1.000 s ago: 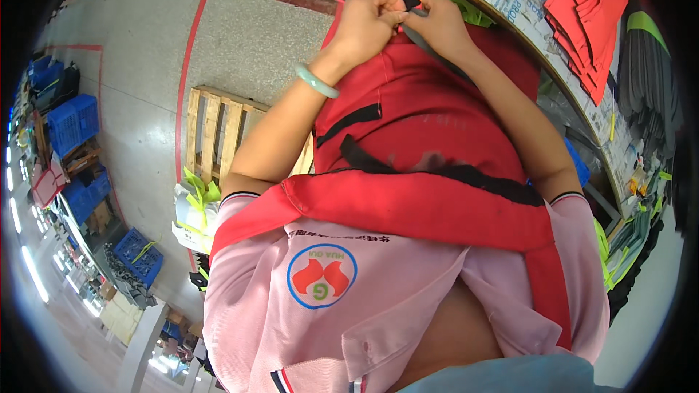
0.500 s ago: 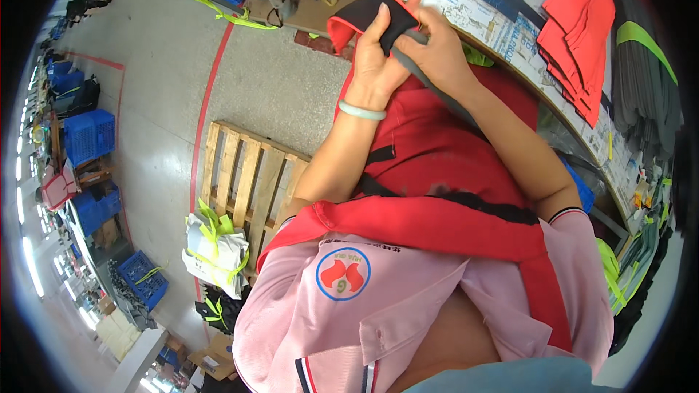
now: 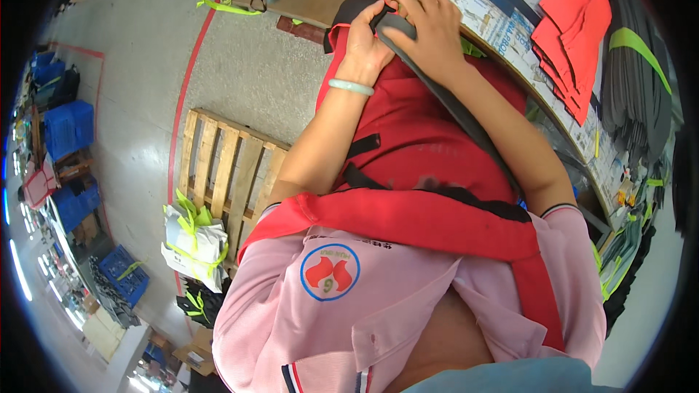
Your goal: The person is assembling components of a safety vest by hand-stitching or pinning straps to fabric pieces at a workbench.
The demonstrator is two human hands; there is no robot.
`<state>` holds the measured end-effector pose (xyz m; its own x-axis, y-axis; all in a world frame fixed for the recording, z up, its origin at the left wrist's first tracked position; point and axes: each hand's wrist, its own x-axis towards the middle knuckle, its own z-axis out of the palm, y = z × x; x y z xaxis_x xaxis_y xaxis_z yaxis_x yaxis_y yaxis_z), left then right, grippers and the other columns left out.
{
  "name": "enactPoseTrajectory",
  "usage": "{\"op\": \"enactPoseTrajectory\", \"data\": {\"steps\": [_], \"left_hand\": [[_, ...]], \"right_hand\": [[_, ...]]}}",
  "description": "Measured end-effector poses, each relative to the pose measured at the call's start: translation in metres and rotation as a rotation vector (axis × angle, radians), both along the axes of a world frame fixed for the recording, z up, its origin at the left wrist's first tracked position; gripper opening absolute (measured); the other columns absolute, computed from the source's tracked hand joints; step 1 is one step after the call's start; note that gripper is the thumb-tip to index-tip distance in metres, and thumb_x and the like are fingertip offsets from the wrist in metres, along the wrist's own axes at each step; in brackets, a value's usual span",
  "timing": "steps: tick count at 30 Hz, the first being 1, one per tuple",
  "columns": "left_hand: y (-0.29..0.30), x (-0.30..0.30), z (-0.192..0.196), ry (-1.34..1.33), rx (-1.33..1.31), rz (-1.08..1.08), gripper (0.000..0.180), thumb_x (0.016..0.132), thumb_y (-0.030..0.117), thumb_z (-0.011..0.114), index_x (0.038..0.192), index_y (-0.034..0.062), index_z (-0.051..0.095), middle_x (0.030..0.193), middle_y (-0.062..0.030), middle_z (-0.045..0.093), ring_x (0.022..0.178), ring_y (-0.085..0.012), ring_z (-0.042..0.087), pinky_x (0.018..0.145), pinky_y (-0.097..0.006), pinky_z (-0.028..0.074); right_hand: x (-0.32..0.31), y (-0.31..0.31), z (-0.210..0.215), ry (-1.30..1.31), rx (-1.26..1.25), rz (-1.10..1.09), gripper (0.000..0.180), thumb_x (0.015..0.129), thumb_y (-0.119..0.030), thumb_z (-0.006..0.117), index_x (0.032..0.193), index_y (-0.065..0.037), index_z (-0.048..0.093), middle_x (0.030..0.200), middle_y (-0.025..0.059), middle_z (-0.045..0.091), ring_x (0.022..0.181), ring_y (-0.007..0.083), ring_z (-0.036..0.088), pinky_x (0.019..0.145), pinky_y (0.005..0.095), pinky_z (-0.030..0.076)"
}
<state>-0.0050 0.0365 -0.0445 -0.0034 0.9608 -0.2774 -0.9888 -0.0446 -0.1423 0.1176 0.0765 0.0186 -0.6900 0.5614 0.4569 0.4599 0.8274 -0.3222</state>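
A red garment (image 3: 422,138) with black straps and trim hangs down my front from the edge of a worktable (image 3: 502,22). My left hand (image 3: 364,44), a pale green bangle on its wrist, grips the garment's black-edged top end. My right hand (image 3: 429,25) lies just beside it, fingers spread over the same black part and a grey strap (image 3: 466,113) that runs down along my right forearm. Both hands touch each other at the table's edge.
Folded red pieces (image 3: 575,36) and dark stacks with yellow-green bands (image 3: 633,73) lie on the table at right. On the floor to my left are a wooden pallet (image 3: 226,175), a tied white bundle (image 3: 191,244) and blue crates (image 3: 69,131).
Both hands moved up and rightward with the garment's top end toward the table edge. The right hand opened flat over the black part.
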Motion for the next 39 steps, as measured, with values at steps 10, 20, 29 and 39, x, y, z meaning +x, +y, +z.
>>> {"op": "enactPoseTrajectory", "data": {"steps": [10,20,29,39], "left_hand": [[0.002,0.034,-0.018,0.207,-0.218,-0.123,0.043,0.095,0.044,0.051,0.096,0.0015,0.051,0.095,-0.0131,0.058,0.097,-0.0335,0.059,0.088,-0.046,0.049],[-0.007,0.032,0.019,0.297,-0.325,-0.088,0.042,0.094,0.041,0.053,0.095,-0.0009,0.055,0.085,-0.0122,0.06,0.082,-0.0291,0.06,0.08,-0.042,0.053],[0.011,0.009,-0.002,0.314,-0.257,0.031,0.015,0.086,0.013,0.061,0.077,0.0033,0.054,0.072,-0.0092,0.057,0.066,-0.0231,0.058,0.069,-0.04,0.054],[0.006,0.014,-0.028,0.298,-0.235,0.032,0.022,0.092,0.024,0.057,0.092,0.0018,0.054,0.081,-0.0113,0.059,0.081,-0.0284,0.061,0.078,-0.044,0.052]], "right_hand": [[0.023,-0.007,-0.029,-0.445,-0.55,0.126,0.06,0.074,-0.005,0.052,0.132,-0.015,0.041,0.141,0.0091,0.041,0.096,0.0391,0.061,0.075,0.0493,0.052],[0.022,-0.014,-0.023,-0.395,-0.573,0.165,0.034,0.077,-0.011,0.053,0.11,-0.005,0.047,0.117,0.0152,0.053,0.091,0.042,0.061,0.07,0.0528,0.051],[-0.004,0.004,-0.029,-0.413,-0.586,0.236,0.03,0.08,-0.014,0.054,0.105,0.002,0.052,0.109,0.0241,0.058,0.095,0.0428,0.059,0.08,0.0506,0.048],[-0.011,0.008,-0.039,-0.542,-0.671,0.172,0.042,0.076,-0.01,0.05,0.117,-0.003,0.045,0.131,0.0212,0.047,0.107,0.0444,0.054,0.085,0.0512,0.047]]}}
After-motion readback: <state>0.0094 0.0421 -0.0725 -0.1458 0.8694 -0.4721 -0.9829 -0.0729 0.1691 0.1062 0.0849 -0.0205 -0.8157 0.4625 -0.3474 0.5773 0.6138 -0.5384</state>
